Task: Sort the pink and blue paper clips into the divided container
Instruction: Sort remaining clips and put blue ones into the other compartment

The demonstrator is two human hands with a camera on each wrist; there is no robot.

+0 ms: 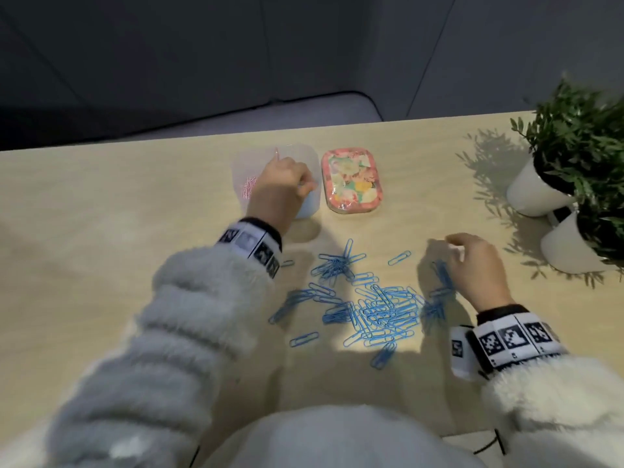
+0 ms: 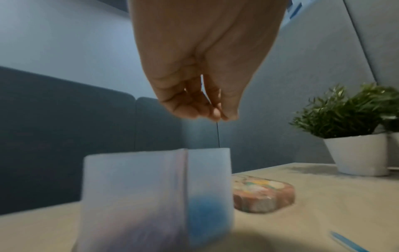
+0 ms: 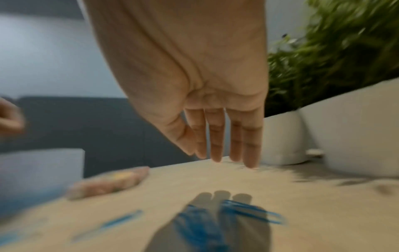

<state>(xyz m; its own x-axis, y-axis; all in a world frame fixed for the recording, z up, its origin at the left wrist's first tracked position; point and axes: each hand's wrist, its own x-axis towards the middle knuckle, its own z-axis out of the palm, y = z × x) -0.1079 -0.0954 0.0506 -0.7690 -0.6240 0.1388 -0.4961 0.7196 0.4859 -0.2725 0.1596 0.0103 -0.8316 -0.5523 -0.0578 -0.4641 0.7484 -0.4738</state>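
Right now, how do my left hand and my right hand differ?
The left hand is above the divided container, fingers bunched; the right hand hovers over loose blue paper clips on the table, fingers straight. The left hand is farther from you than the right hand. Both wear marker wristbands.

One divided container and one flowered tin stand here. Two potted plants too. Loose blue clips are too many to count.

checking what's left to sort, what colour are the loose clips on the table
All blue: the loose paper clips on the table show no pink among them. Clearest in the head view.
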